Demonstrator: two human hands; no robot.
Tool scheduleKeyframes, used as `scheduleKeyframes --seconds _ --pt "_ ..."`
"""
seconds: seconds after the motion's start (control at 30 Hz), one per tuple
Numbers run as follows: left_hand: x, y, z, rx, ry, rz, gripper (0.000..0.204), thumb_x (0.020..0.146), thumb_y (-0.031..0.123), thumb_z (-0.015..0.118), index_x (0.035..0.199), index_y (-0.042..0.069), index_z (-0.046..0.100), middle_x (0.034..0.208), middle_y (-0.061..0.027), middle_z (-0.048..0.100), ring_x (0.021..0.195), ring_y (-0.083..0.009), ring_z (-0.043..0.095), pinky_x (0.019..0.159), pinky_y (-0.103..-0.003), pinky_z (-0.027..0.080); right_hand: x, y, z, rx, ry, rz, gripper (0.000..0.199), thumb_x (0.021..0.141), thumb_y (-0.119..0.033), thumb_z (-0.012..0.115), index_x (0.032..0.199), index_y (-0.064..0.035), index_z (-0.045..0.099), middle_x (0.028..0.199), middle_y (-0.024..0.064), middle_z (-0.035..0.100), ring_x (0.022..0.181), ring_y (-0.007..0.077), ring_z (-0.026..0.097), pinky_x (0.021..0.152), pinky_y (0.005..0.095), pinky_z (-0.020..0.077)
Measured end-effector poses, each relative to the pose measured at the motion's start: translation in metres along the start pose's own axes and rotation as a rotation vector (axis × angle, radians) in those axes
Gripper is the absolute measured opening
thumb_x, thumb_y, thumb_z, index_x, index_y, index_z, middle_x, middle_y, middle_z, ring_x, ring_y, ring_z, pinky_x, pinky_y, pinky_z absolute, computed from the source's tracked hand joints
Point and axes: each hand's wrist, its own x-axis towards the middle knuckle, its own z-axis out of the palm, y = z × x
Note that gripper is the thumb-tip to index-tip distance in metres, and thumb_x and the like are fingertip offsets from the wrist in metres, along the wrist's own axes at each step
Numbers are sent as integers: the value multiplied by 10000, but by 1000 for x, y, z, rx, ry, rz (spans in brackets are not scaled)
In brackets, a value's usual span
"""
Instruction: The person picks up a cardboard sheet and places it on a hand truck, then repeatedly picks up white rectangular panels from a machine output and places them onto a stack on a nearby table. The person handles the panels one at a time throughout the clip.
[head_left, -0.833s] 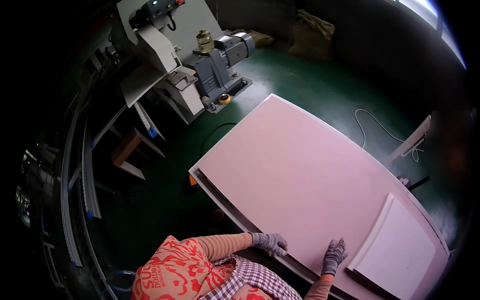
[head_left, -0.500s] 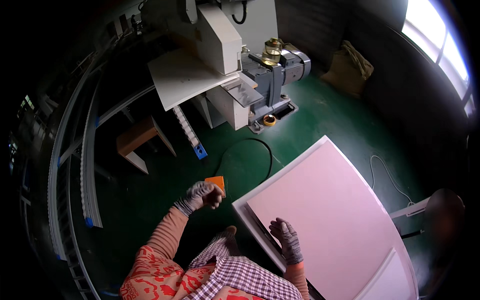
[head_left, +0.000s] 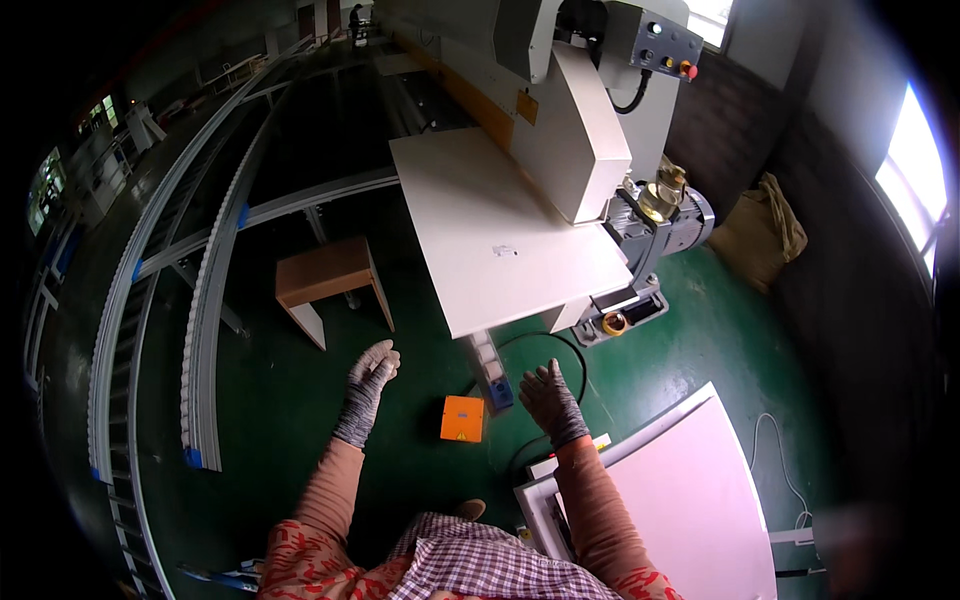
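My left hand [head_left: 370, 385], in a grey knitted glove, is raised over the floor to the left of an orange box [head_left: 462, 418]. Its fingers are loosely bent with nothing in them. Gloved in the same way, my right hand [head_left: 552, 400] reaches forward with fingers apart, also without anything in it. Both hands are on the near side of a flat white board [head_left: 490, 235] that juts out from a large white machine [head_left: 585, 135]. Neither appears to touch it. Under my right forearm lies a pale pinkish panel [head_left: 690, 500] on a stack.
A brown stool-like stand [head_left: 325, 272] and long metal roller rails [head_left: 205, 370] are on the left. A grey motor [head_left: 685, 222] stands behind the board, near a brown sack [head_left: 760, 232]. A roller strip [head_left: 488, 365] and black cable [head_left: 580, 365] are by the floor ahead.
My view has swung left and up toward the machine. My right hand has moved from over the pinkish panel to out ahead of me; my left hand stays raised and empty.
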Motion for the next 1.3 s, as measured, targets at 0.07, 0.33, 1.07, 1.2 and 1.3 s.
scheduleKeyframes --seconds 0.07,0.33,1.07,1.2,1.3 --pt "10 -1 -7 3 -6 16 366 847 120 581 1194 39 496 1105 -73 554 1018 -145 530 907 -282 423 16 -1 -2 251 93 82 449 907 -349 413 1295 -131 350 1358 56 349 1234 287 341 1050 525 157" --pt "63 -30 7 198 -65 150 424 841 66 566 1244 31 438 1225 -94 481 1145 -172 443 1010 -309 319 33 -11 -14 -718 -159 -141 367 874 -337 516 1117 -64 480 1125 83 512 1043 263 480 986 428 302" --pt "289 -79 124 1627 -147 315 796 790 585 468 1361 71 262 1412 -146 259 1304 -294 230 1071 -412 172 -189 -126 -57 -1891 -435 -1207 424 857 -302 562 1142 2 482 1113 131 551 1047 270 507 931 464 399" --pt "345 -122 123 1539 -180 273 861 766 660 440 1344 36 302 1391 -204 273 1287 -318 262 1060 -364 225 -250 -154 -58 -1865 -304 -1523 433 894 -332 505 1101 47 495 960 134 593 820 215 594 713 332 515" --pt "372 -131 112 1106 -355 -42 844 767 616 519 1301 -15 350 1237 -186 474 1067 -305 510 883 -369 445 -290 -128 -81 -1878 -251 -1752 482 853 -362 561 1094 51 503 908 146 600 786 225 596 696 333 513"
